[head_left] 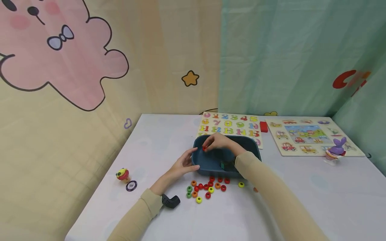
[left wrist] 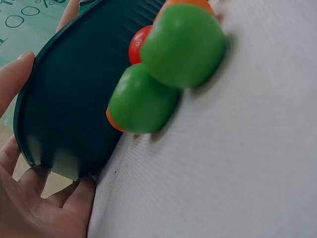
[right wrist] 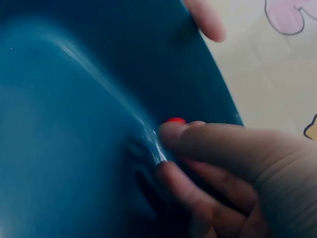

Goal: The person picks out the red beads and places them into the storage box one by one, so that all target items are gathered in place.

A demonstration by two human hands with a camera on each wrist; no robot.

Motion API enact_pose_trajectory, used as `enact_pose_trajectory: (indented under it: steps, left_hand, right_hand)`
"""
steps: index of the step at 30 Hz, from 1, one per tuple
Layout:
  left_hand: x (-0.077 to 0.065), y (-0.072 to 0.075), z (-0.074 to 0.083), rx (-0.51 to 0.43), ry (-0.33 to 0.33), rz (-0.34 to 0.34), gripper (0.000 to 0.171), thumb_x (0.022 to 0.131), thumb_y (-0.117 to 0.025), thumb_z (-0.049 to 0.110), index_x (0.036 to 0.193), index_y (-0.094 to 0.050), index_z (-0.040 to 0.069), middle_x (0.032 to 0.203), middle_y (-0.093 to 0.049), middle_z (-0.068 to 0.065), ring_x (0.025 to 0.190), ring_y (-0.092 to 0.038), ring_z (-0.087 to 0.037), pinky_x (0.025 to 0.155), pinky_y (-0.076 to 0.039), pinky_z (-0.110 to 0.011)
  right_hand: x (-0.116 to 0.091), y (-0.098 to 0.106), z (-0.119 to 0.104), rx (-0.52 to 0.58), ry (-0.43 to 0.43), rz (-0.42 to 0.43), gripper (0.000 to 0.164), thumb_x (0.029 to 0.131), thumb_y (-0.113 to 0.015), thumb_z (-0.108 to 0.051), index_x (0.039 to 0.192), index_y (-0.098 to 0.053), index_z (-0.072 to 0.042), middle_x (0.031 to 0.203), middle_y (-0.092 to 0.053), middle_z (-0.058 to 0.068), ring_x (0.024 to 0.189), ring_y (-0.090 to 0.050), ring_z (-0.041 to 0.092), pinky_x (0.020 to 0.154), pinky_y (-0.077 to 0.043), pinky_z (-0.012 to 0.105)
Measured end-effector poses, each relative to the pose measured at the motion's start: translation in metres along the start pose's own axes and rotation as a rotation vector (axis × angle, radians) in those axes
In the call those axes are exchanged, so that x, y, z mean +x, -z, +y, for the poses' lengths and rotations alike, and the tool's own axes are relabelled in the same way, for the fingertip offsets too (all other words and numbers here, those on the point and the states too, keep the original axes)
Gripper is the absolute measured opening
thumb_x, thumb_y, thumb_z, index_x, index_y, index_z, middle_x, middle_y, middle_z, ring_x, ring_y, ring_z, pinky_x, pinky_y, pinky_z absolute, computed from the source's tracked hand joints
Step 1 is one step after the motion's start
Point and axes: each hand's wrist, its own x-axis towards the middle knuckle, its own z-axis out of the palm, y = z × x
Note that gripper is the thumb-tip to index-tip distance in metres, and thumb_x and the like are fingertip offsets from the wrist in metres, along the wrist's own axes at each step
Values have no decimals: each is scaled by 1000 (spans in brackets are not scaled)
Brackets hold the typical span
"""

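Note:
A dark blue plastic tub (head_left: 211, 164) stands on the white table. My left hand (head_left: 182, 164) holds its left end, thumb and fingers spread around the corner; in the left wrist view the fingers (left wrist: 81, 198) bend against the tub's outside. Inside the tub, near its left wall, my right hand (head_left: 215, 142) pinches a small red bead (head_left: 204, 148). Only a sliver of that bead shows past the thumb in the right wrist view. In front of the tub lie several loose beads: red (head_left: 223, 188), green (head_left: 189, 194), orange (head_left: 194, 183) and yellow (head_left: 199, 200).
Behind the tub lies a number puzzle board (head_left: 229, 124) with a red block (head_left: 263, 127) beside it. A vehicle puzzle board (head_left: 307, 134) and a purple toy (head_left: 337, 147) are at the right. A small figure (head_left: 122, 174) and a round chip (head_left: 131, 185) lie at the left.

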Motion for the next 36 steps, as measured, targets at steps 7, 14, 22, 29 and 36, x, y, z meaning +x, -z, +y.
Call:
enact_pose_trajectory:
  steps: [7,14,22,29,36]
  left_hand:
    - [1,-2,0,1,-4,-3,70,81,-66,22,139,-28,23,145,-19,1,128,-29,-25,102,-27,-38]
    - [1,-3,-3,-5,-3,-7,70,81,-66,22,140,-26,21,146,-18,-1,128,-28,-25,102,-27,-37]
    - [1,-2,4,-1,13,-16,68,83,-64,16,139,-26,22,146,-19,-4,128,-28,-27,102,-27,-39]
    - [-5,-4,22,11,22,-17,70,83,-64,15,140,-24,13,146,-18,-10,128,-27,-32,101,-28,-40]
    - [1,0,5,-6,30,7,70,81,-67,19,139,-27,18,145,-21,-3,127,-31,-28,101,-29,-38]
  right_hand:
    - [5,-7,3,-85,-84,-31,19,75,-71,-8,93,-68,-7,86,-66,1,79,-61,12,77,-50,28]
    - [-3,0,-5,-141,-108,-27,23,74,-72,-12,96,-67,-10,90,-65,0,82,-59,13,77,-49,30]
    - [-58,30,-45,-147,84,76,29,75,-72,-19,102,-65,-9,94,-64,-1,79,-59,12,71,-51,27]
    - [-131,18,-52,-76,203,89,26,78,-68,-30,100,-64,-17,97,-64,2,75,-59,8,65,-51,25]
    - [-170,-24,-28,27,182,86,26,79,-68,-24,102,-64,-13,94,-64,-1,68,-59,9,56,-50,24]
